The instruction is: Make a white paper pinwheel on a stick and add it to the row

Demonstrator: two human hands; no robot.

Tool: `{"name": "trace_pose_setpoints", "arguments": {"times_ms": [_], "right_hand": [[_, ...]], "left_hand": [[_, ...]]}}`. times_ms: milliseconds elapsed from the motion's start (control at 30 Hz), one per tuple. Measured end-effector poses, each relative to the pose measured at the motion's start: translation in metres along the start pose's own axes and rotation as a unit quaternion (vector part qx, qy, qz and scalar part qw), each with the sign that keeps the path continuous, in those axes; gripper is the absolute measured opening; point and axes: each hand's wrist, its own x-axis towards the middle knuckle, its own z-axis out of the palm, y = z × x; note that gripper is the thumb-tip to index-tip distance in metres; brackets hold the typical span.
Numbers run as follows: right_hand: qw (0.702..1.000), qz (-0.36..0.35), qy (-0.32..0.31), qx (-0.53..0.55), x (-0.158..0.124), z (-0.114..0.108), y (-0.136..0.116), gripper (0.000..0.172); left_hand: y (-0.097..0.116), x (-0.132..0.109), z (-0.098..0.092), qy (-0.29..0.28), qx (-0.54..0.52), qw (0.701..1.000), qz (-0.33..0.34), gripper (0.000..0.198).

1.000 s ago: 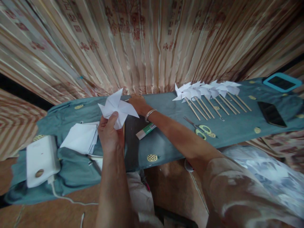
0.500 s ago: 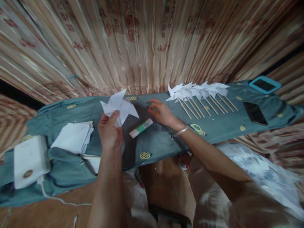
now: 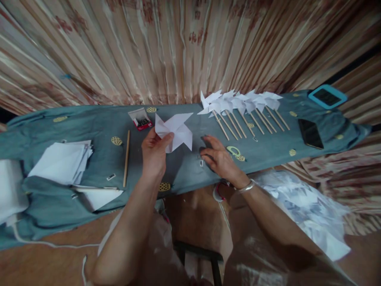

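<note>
A white paper pinwheel (image 3: 181,133) without a stick is pinched between the thumb and fingers of my left hand (image 3: 154,153), raised over the middle of the table. My right hand (image 3: 218,159) is low over the cloth to its right, fingers apart and nothing seen in them. Close beside that hand lies a yellow-green ring-shaped handle (image 3: 233,151); whatever it belongs to is mostly hidden. Behind the pinwheel stands an open small red and white box (image 3: 140,119) of dark little pieces. One wooden stick (image 3: 126,159) lies left of my left hand. The glue stick is out of sight.
Several finished pinwheels on sticks (image 3: 241,104) lie in a row at the back right. Further right are a phone (image 3: 310,134) and a blue-framed device (image 3: 327,96). A paper stack (image 3: 62,162) and a white corded box (image 3: 12,190) occupy the left. A plastic bag (image 3: 297,206) sits below the table.
My view has shifted. My left hand has carried the pinwheel to the right, uncovering the red box and wooden stick. My right hand has moved right and nearer me, towards the yellow-green handle.
</note>
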Motion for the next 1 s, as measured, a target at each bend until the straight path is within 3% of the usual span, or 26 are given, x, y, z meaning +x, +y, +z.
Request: {"name": "trace_pose_setpoints", "arguments": {"times_ms": [167,300,533,767,1000], "right_hand": [[0.997,0.070,-0.003,0.021,0.004,-0.017,-0.006,0.023],[0.992,0.109,-0.064,-0.010,0.011,-0.017,-0.021,0.021],[0.981,0.038,-0.129,-0.139,0.017,-0.006,-0.032,0.025],[0.979,-0.019,-0.109,-0.171,0.007,-0.003,-0.036,0.033],[0.982,-0.017,-0.076,-0.172,0.000,0.002,-0.037,0.031]], "left_hand": [[-0.008,0.000,0.009,-0.007,0.008,1.000,0.002,0.025],[-0.014,-0.002,0.016,-0.016,0.019,1.000,-0.005,0.023],[-0.018,-0.007,0.022,-0.016,0.016,0.999,-0.037,0.025],[-0.017,-0.009,0.022,-0.005,0.029,0.998,-0.056,0.021],[-0.017,-0.009,0.023,0.005,0.019,0.998,-0.060,0.019]]}}
